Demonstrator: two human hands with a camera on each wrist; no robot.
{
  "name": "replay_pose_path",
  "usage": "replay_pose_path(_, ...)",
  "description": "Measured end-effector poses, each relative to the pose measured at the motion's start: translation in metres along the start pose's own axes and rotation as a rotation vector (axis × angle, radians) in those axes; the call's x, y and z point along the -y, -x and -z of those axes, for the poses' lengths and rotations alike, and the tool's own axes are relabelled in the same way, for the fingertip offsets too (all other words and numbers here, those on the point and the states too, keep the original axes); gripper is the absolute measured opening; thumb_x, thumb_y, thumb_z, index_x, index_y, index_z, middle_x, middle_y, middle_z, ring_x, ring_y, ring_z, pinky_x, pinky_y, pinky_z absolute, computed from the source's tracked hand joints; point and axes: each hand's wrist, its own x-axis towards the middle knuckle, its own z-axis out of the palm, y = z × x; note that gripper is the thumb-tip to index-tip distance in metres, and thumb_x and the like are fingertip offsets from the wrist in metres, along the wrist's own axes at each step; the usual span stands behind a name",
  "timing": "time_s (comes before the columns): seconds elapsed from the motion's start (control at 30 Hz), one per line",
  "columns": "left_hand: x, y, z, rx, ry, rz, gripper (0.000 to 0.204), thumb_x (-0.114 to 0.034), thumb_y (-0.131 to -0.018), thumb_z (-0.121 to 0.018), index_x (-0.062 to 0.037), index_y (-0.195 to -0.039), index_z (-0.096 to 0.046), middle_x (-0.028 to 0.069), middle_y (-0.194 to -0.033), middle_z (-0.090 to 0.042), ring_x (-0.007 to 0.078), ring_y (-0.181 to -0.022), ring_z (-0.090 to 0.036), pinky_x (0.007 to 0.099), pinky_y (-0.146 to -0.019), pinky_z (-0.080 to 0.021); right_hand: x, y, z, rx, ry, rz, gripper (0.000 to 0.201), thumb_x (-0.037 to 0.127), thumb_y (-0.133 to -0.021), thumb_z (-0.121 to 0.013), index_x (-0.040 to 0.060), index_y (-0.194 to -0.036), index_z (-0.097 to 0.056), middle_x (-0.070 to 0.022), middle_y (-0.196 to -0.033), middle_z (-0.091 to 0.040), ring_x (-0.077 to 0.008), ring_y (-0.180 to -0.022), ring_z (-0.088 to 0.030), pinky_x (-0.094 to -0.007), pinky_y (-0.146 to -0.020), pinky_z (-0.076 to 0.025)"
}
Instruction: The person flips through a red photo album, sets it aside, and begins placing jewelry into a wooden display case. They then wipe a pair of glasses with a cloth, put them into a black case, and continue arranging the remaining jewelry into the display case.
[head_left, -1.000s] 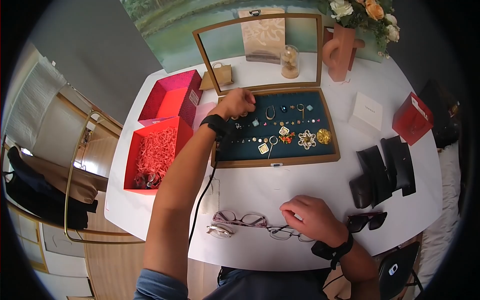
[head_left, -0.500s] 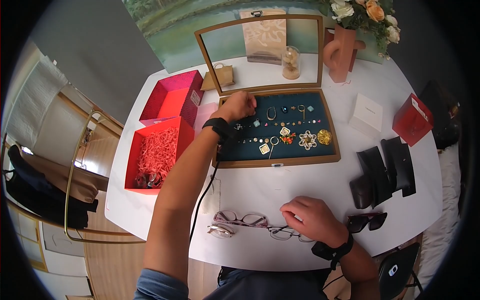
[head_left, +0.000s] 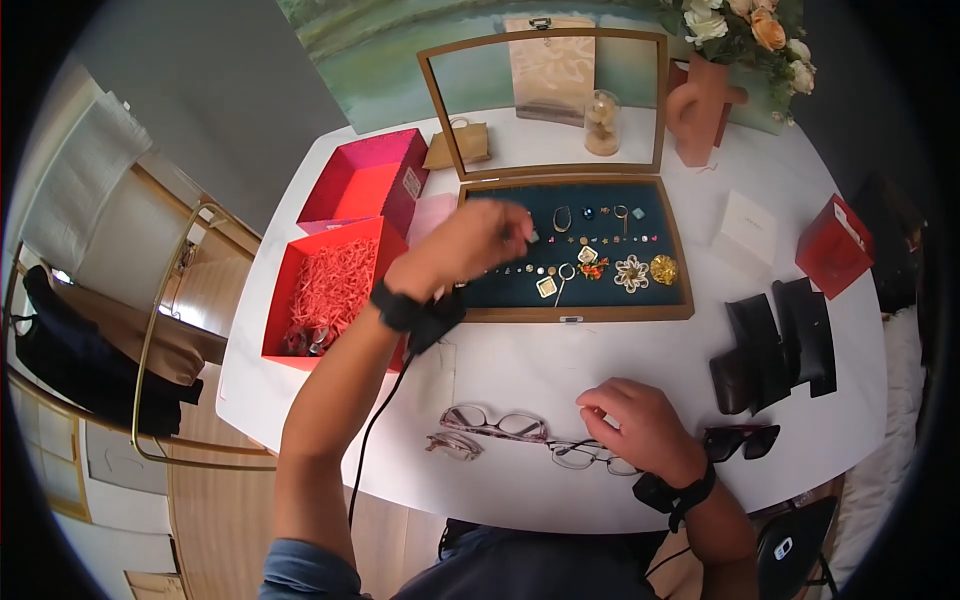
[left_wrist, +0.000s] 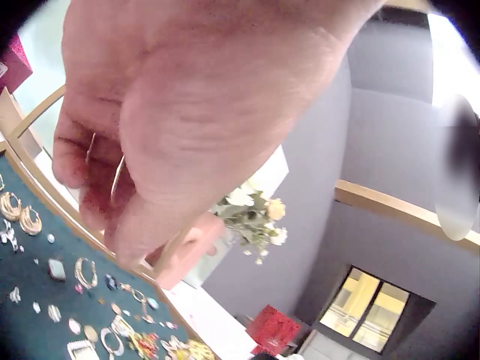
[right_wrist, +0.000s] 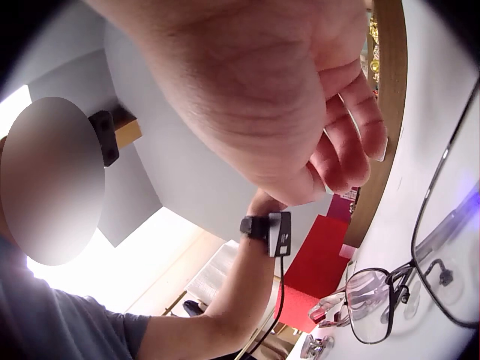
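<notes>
Curling its fingers toward the thumb, the left hand hangs over the left side of the jewelry case, near the centre of the head view. In the left wrist view, a thin metal hoop shows left of centre, tucked between the bent fingers and the thumb side of that hand; the fingers cover most of it, so its full shape cannot be told. Below it, at the lower left of the same view, two gold earrings lie on the dark cloth, apart from the hand. The case's lid stands raised at the upper centre of the head view, and a flower brooch and a gold brooch lie side by side at the right of the cloth, well apart from the fingers. Low and right of centre, the right hand has loosely bent fingers with nothing visible in them, just beside the black wire glasses. Pink-framed glasses lie left of those, and dark sunglasses lie to the right of the right hand. At the left of the frame, a red box holds shredded paper.
</notes>
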Motion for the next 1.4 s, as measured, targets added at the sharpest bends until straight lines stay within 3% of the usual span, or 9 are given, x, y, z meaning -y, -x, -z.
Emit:
replay_pose_path(0.07,-0.006,0.036,-0.016,0.100,-0.025,-0.168,0.014,-0.008,-0.085,-0.071,-0.0024,-0.097,-0.066,0.0097,-0.093,-0.069,0.0229,-0.083,-0.067,0.0334,-0.078,-0.054,-0.002,0.001,-0.002,0.030,-0.005,-0.008,0.014,0.007,-0.084,-0.072,0.0053,-0.097,-0.067,-0.0085,-0.082,-0.064,-0.0261,-0.071,-0.066,-0.0340,-0.064,-0.052)
replay_pose_path(0.2,-0.038,0.107,-0.031,0.381,0.022,0.003,0.033,-0.023,-0.083,-0.077,-0.0028,-0.107,-0.066,0.0122,-0.101,-0.068,0.0257,-0.086,-0.066,0.0363,-0.078,-0.053,0.006,0.002,0.002,0.205,0.034,-0.036,0.022,0.015,-0.082,-0.075,0.0059,-0.101,-0.068,-0.0091,-0.088,-0.064,-0.0269,-0.077,-0.065,-0.0358,-0.069,-0.053)
replay_pose_path(0.4,-0.027,0.170,-0.054,0.336,-0.060,0.042,0.039,-0.023,-0.082,-0.078,-0.0025,-0.113,-0.066,0.0130,-0.107,-0.065,0.0290,-0.098,-0.065,0.0386,-0.085,-0.052,0.010,0.005,-0.004,0.427,0.128,-0.093,0.035,0.020,-0.079,-0.076,0.0089,-0.111,-0.065,-0.0101,-0.100,-0.062,-0.0299,-0.098,-0.061,-0.0406,-0.084,-0.051)
replay_pose_path(0.73,-0.030,0.199,-0.058,-0.053,-0.107,0.224,0.029,-0.020,-0.081,-0.078,-0.0044,-0.104,-0.068,0.0113,-0.096,-0.067,0.0306,-0.090,-0.065,0.0379,-0.082,-0.053,-0.003,-0.001,-0.013,0.086,0.326,-0.120,0.034,0.005,-0.082,-0.070,0.0054,-0.116,-0.062,-0.0118,-0.106,-0.062,-0.0317,-0.104,-0.059,-0.0412,-0.091,-0.049)
replay_pose_path(0.87,-0.048,0.224,-0.053,0.065,-0.166,0.283,0.034,-0.027,-0.079,-0.078,-0.0063,-0.102,-0.065,0.0140,-0.095,-0.065,0.0315,-0.094,-0.065,0.0421,-0.081,-0.053,-0.002,-0.004,-0.011,0.008,0.363,-0.078,0.038,0.001,-0.081,-0.069,0.0047,-0.119,-0.062,-0.0122,-0.113,-0.060,-0.0320,-0.107,-0.057,-0.0417,-0.093,-0.048)
replay_pose_path(0.97,-0.046,0.235,-0.071,0.154,-0.234,0.289,0.045,-0.026,-0.078,-0.077,-0.0081,-0.116,-0.062,0.0154,-0.103,-0.065,0.0338,-0.097,-0.064,0.0432,-0.086,-0.053,0.002,-0.005,-0.009,-0.035,0.329,-0.069,0.040,0.002,-0.081,-0.069,0.0049,-0.120,-0.062,-0.0127,-0.116,-0.058,-0.0321,-0.109,-0.056,-0.0423,-0.095,-0.047)
replay_pose_path(1.1,-0.041,0.239,-0.090,0.077,-0.135,0.264,0.045,-0.022,-0.079,-0.075,-0.0087,-0.121,-0.065,0.0112,-0.107,-0.067,0.0301,-0.100,-0.065,0.0407,-0.087,-0.053,0.013,0.004,-0.003,0.047,0.308,-0.018,0.041,0.009,-0.083,-0.071,0.0054,-0.122,-0.060,-0.0129,-0.118,-0.058,-0.0322,-0.113,-0.056,-0.0421,-0.098,-0.047)
replay_pose_path(1.2,-0.042,0.237,-0.092,0.012,-0.134,0.198,0.041,-0.019,-0.077,-0.076,-0.0107,-0.116,-0.067,0.0102,-0.105,-0.069,0.0301,-0.095,-0.068,0.0393,-0.082,-0.056,0.034,0.014,0.027,0.129,0.261,-0.064,0.041,0.015,-0.085,-0.070,0.0058,-0.123,-0.059,-0.0138,-0.119,-0.059,-0.0324,-0.113,-0.057,-0.0409,-0.097,-0.047)
replay_pose_path(1.4,-0.058,0.227,-0.080,0.104,-0.064,0.179,0.036,-0.018,-0.078,-0.076,-0.0068,-0.111,-0.067,0.0125,-0.099,-0.067,0.0330,-0.091,-0.067,0.0408,-0.080,-0.055,0.013,0.052,0.111,-0.156,0.623,-0.343,0.039,0.012,-0.084,-0.072,0.0043,-0.120,-0.060,-0.0137,-0.114,-0.063,-0.0337,-0.105,-0.062,-0.0407,-0.089,-0.052)
